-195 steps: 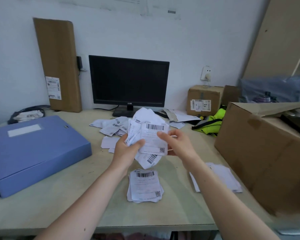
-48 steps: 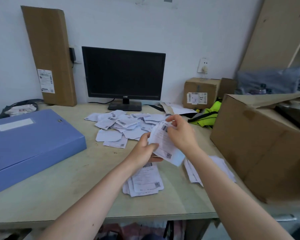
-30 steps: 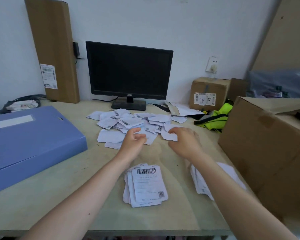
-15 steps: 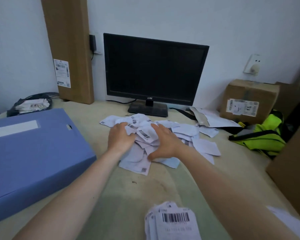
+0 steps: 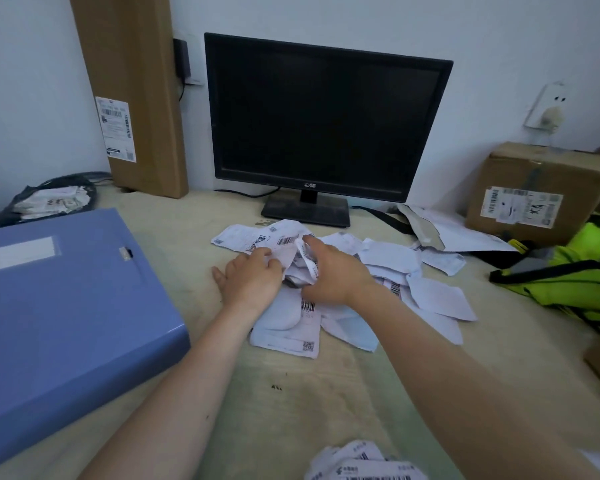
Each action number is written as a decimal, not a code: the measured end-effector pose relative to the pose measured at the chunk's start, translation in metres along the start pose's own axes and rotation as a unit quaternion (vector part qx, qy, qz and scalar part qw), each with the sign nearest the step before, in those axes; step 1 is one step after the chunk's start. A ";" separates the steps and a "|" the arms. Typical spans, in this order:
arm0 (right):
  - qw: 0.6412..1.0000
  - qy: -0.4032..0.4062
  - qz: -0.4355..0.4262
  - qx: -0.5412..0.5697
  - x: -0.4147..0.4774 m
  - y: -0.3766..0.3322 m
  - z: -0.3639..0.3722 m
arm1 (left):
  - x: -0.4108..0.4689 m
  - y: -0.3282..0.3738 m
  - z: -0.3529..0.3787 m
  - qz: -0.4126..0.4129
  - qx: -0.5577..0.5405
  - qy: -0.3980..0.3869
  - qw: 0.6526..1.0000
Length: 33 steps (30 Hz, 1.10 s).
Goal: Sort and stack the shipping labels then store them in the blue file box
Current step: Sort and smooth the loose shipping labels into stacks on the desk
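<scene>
Fingers of the right hand [image 5: 333, 275] clamp a crumpled bunch of shipping labels [image 5: 388, 256], and those of the left hand [image 5: 253, 280] seem to pinch one label's edge, thumb splayed on the desk [image 5: 326, 393]. The loose heap lies at 12 o'clock before the monitor [image 5: 326, 123], the closed blue file box [image 5: 66, 323] at 9 o'clock.

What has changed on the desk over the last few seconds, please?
The left hand and right hand let go of the labels they held up, reached forward to the loose shipping labels before the monitor, and now grip some. The blue file box stays closed, and the sorted stack stays near the front edge.
</scene>
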State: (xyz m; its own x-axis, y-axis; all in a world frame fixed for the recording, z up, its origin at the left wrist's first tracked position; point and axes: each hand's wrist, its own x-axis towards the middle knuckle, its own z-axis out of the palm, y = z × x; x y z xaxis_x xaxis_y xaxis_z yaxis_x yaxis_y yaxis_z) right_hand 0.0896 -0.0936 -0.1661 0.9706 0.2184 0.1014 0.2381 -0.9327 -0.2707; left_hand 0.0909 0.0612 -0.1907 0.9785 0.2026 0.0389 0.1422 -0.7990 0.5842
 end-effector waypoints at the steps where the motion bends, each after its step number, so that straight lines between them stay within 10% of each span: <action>1: 1.000 0.026 0.004 -0.011 -0.002 -0.002 0.002 | -0.001 0.000 0.000 0.000 0.002 0.000 1.000; 13: 0.954 0.156 0.080 0.242 -0.055 0.002 -0.033 | -0.048 0.014 -0.022 -0.029 -0.119 -0.007 0.992; 22: 0.862 0.258 0.112 0.422 -0.110 -0.014 -0.075 | -0.106 0.019 -0.049 0.143 -0.258 0.010 0.956; 33: 0.793 0.341 0.172 0.474 -0.151 -0.023 -0.098 | -0.134 0.009 -0.072 0.174 -0.227 0.161 0.945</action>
State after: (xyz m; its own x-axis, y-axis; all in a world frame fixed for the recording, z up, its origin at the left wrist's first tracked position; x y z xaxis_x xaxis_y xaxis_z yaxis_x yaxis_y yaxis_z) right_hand -0.0662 -0.1337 -0.0813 0.8155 -0.5105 0.2726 0.1967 -0.1984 -0.9602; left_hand -0.0500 0.0678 -0.1326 0.8475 0.1924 0.4948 -0.3299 -0.5393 0.7748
